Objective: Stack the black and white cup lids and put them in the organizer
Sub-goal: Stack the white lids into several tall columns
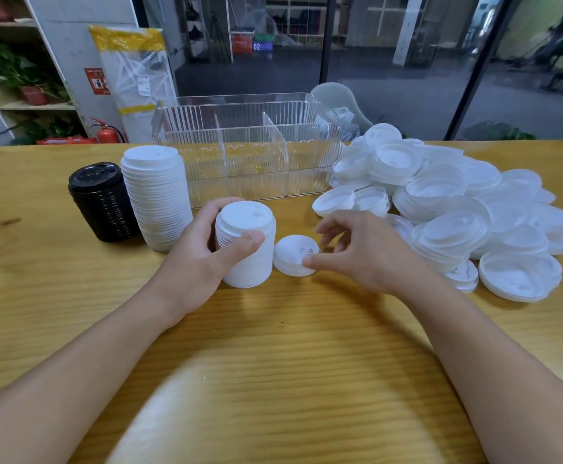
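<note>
The left hand point(203, 259) wraps the short stack of white lids point(246, 244) standing on the wooden table point(290, 346), thumb across its near side and fingers curled round the back. Just beside it, the right hand point(357, 251) pinches the edge of a single white lid point(295, 254) lying flat on the table — thumb at the near rim, fingers arched over the far side. These lids look thin, light and slightly springy, likely slick against each other, so a rim pinch seems right for one, while a stack wants a full wrap around its wall to keep it from splaying. Left of the held stack stand a taller white stack point(156, 195) and a black stack point(101, 200). Behind them is the clear organizer point(250, 152), its compartments apparently without lids, and to the right a loose heap of lids point(457, 209) — sorting looks well short of done.
</note>
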`<state>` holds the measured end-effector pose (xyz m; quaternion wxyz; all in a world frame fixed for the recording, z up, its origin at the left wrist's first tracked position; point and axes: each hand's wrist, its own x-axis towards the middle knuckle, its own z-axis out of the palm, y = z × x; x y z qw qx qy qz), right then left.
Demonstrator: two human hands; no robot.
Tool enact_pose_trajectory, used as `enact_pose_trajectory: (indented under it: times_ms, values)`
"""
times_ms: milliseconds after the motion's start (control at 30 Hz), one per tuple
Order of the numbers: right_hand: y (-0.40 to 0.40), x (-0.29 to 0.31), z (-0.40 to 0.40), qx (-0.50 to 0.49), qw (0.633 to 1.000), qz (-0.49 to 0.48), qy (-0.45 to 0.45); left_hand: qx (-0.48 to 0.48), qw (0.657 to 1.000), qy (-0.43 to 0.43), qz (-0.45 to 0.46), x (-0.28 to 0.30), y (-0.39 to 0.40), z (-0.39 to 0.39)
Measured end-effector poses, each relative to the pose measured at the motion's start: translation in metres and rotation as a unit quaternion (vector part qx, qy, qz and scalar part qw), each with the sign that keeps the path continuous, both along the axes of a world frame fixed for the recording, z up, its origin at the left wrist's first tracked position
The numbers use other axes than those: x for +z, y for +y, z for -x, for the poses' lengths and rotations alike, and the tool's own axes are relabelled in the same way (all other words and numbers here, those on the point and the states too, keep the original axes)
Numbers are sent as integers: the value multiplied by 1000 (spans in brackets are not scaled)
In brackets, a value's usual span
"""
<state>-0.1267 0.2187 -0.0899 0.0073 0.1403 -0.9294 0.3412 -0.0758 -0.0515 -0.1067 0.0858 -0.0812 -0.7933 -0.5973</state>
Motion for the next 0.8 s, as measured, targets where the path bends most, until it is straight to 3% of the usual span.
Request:
enact_pose_trajectory:
  times_ms: [300, 433, 533, 667, 800]
  values:
    - [-10, -15, 2, 61, 998, 4, 21, 2, 1000, -2, 14, -1, 2, -2]
    - [-4, 1, 2, 15, 983, 167, 71, -20, 999, -11, 26, 0, 5, -5]
    - [-12, 13, -11, 53, 951, 301, 51, -37, 999, -14, 32, 1, 11, -7]
    - [-30, 9, -23, 125, 957, 249, 75, -50, 998, -16, 18, 0, 14, -7]
    - [-34, 7, -25, 132, 966, 195, 104, -63, 998, -20, 5, -2, 19, -9]
